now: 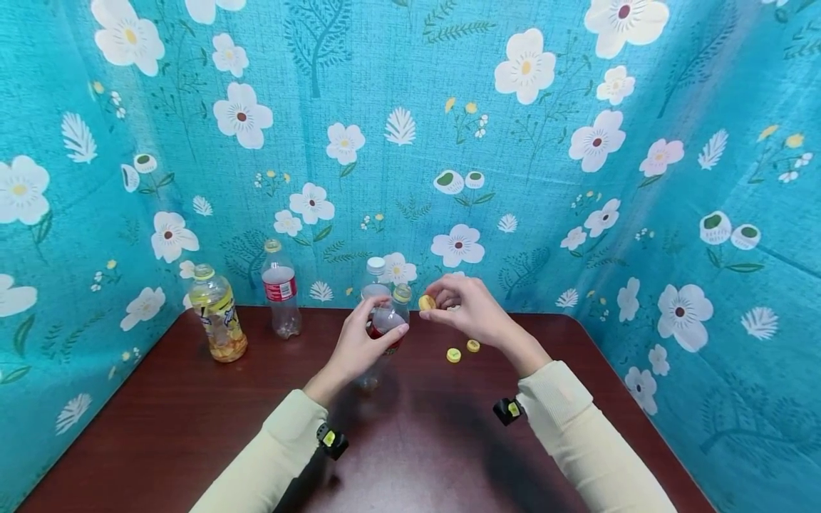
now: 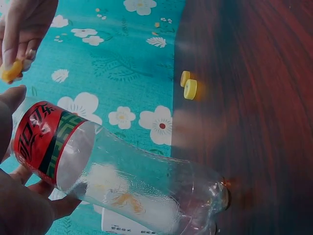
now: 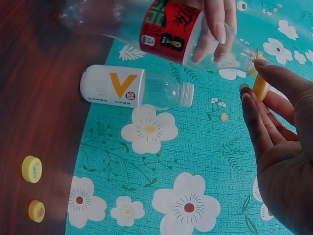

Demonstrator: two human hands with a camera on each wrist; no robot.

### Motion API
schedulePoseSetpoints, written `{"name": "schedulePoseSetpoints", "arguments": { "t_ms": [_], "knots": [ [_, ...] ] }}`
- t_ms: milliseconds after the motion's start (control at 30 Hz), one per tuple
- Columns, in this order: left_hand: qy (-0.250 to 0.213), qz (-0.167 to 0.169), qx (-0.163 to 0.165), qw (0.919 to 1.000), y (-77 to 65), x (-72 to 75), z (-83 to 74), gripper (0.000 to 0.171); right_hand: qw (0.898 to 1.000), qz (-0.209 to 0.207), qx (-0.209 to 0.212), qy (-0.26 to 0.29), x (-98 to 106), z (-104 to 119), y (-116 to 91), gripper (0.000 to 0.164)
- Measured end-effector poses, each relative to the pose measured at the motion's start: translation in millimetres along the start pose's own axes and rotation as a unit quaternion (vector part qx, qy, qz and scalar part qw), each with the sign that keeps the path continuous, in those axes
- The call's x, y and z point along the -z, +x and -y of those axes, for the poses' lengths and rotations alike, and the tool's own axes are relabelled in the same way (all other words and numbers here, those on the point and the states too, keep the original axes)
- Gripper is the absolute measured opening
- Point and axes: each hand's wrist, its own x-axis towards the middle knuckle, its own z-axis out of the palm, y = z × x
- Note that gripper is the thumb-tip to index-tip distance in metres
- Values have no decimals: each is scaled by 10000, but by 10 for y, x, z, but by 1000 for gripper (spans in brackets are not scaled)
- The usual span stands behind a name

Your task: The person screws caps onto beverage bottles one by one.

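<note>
My left hand point(image 1: 353, 342) grips the upper part of a clear plastic bottle point(image 2: 132, 171) with a red, black and green label. The bottle leans to the right at its top, its mouth uncapped. Whether its base touches the table cannot be told. Just right of the mouth, my right hand point(image 1: 471, 305) pinches a yellow bottle cap point(image 3: 261, 88) between thumb and fingers, apart from the bottle neck. Two more yellow caps, one nearer point(image 1: 453, 355) and one farther point(image 1: 473, 345), lie on the table below the right hand.
Behind the held bottle stands a white-capped bottle point(image 3: 115, 87) with a white label. Farther left are a red-labelled clear bottle point(image 1: 280, 288) and a yellow-labelled bottle point(image 1: 219, 317). The dark red table point(image 1: 423, 442) meets a turquoise flowered cloth point(image 1: 398, 199) at its back and sides.
</note>
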Motion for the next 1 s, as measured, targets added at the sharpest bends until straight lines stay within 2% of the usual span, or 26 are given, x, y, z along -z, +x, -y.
{"name": "schedulePoseSetpoints", "arguments": {
  "t_ms": [233, 333, 633, 1000],
  "knots": [
    [-38, 91, -50, 9999, -18, -46, -38, 58, 10000, 55, 23, 80, 41, 26, 69, 22],
    [-41, 106, -126, 9999, -16, -66, -46, 57, 9999, 120, 102, -63, 53, 36, 105, 21],
    [-140, 182, -68, 9997, -27, -132, -75, 57, 9986, 355, 175, -348, 83, 77, 181, 29],
    [-151, 303, 69, 9994, -29, -172, -98, 58, 9981, 517, 212, -270, 105, 107, 209, 32]
  ]
}}
